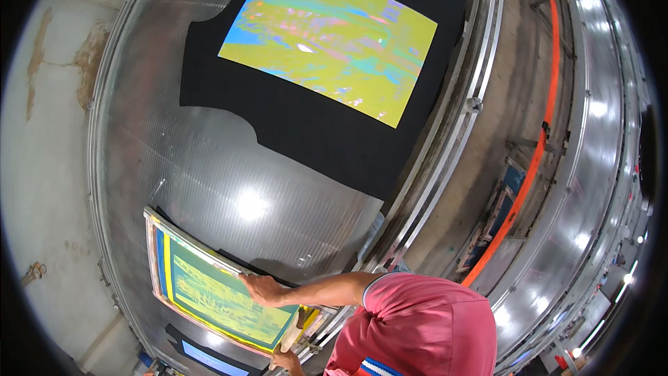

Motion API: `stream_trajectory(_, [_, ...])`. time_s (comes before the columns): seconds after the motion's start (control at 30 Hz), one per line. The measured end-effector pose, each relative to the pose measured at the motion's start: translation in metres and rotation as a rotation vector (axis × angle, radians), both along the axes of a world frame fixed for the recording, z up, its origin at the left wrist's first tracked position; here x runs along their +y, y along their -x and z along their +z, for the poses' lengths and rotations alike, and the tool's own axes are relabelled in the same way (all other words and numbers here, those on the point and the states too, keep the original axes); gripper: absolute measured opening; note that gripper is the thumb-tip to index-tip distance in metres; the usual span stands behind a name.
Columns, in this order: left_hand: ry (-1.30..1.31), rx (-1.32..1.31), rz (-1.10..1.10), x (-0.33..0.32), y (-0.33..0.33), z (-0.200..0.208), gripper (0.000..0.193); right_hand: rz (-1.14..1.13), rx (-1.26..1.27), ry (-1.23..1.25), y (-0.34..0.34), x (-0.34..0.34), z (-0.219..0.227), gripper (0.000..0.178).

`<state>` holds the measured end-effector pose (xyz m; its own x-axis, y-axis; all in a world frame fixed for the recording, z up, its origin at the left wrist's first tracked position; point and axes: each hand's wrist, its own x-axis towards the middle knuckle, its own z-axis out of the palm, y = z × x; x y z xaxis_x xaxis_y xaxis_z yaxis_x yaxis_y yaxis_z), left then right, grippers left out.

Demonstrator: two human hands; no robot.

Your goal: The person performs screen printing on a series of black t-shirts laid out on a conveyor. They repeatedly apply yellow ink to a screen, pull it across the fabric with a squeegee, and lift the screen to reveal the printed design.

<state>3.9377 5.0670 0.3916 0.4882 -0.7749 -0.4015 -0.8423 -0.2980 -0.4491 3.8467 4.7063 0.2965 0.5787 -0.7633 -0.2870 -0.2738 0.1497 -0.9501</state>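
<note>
A rectangular printing screen (229,292) with a green mesh and pale stencil pattern lies tilted over the table at lower left. My right hand (263,290) is closed on the upper long edge of its frame, the arm stretched out from a pink sleeve. Lower down, my left hand (285,360) is closed at the frame's near lower corner, its fingers partly hidden. Between my hands a light wooden bar (291,334) lies across the screen's near end. Farther up the table is a black cut garment piece (306,122) bearing a large printed panel (330,42) of yellow, blue and pink.
The long shiny table (209,160) has a metal rail (463,125) along its near side. Another black piece with a blue print (209,356) lies below the screen. An orange strip (543,146) and stored screens (494,216) line the aisle, with another shiny table (605,132) beyond.
</note>
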Motion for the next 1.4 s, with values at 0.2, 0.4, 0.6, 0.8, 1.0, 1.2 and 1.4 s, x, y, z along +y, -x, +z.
stream_trajectory(0.2, [0.191, 0.048, 0.337, -0.011, -0.02, -0.014, 0.017, 0.02, 0.1, 0.124, 0.004, -0.003, 0.009, 0.036])
stream_trajectory(0.4, [0.374, 0.222, 0.288, 0.007, -0.036, -0.022, 0.021, -0.012, 0.095, 0.114, -0.003, 0.006, 0.005, 0.035])
stream_trajectory(0.6, [0.291, 0.36, 0.215, -0.032, -0.022, 0.007, 0.028, -0.069, 0.114, 0.081, -0.004, 0.002, 0.004, 0.026])
stream_trajectory(0.8, [0.446, 0.584, 0.048, 0.007, -0.057, 0.003, 0.033, -0.153, 0.249, 0.291, -0.009, 0.001, -0.003, 0.023])
stream_trajectory(1.0, [0.817, 0.458, -0.01, 0.042, -0.016, -0.034, 0.041, -0.148, 0.396, 0.371, -0.01, 0.004, 0.003, 0.026])
stream_trajectory(1.2, [0.317, 0.497, 0.242, 0.006, -0.07, -0.022, 0.014, -0.113, 0.442, 0.37, -0.013, 0.008, 0.012, 0.026])
stream_trajectory(1.4, [-0.024, 0.611, 0.337, -0.047, -0.104, -0.028, 0.023, -0.135, 0.444, 0.399, -0.014, 0.01, 0.013, 0.027])
